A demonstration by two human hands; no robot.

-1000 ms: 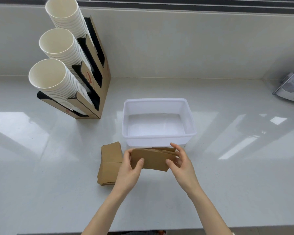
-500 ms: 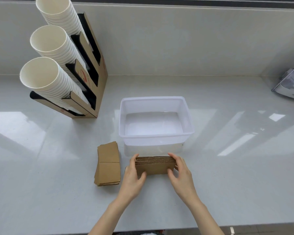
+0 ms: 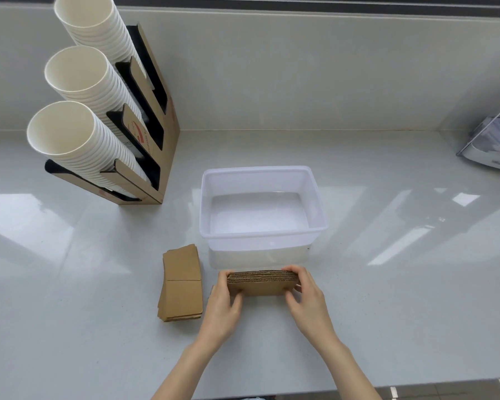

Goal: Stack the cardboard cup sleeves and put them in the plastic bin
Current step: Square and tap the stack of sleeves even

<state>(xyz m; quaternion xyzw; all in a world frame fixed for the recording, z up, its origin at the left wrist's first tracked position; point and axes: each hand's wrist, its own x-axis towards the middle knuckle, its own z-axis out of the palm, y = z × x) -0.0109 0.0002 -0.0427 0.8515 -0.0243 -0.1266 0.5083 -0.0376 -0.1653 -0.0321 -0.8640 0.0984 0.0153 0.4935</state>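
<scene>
A stack of brown cardboard cup sleeves [image 3: 261, 285] stands on edge on the white counter, just in front of the plastic bin. My left hand [image 3: 224, 307] grips its left end and my right hand [image 3: 306, 301] grips its right end, squeezing the sleeves together. The translucent white plastic bin [image 3: 205, 203] sits behind the stack and holds nothing. A second pile of flat brown sleeves [image 3: 181, 282] lies on the counter to the left of my left hand, apart from it.
A cardboard cup holder [image 3: 156, 116] with three rows of white paper cups [image 3: 70, 134] stands at the back left. A clear plastic object [image 3: 494, 145] sits at the far right edge. The counter's front edge [image 3: 416, 385] runs near my forearms.
The held sleeves went from a loose, fanned bunch raised near the bin's front rim to a squared stack lowered onto the counter. The camera view shifted slightly.
</scene>
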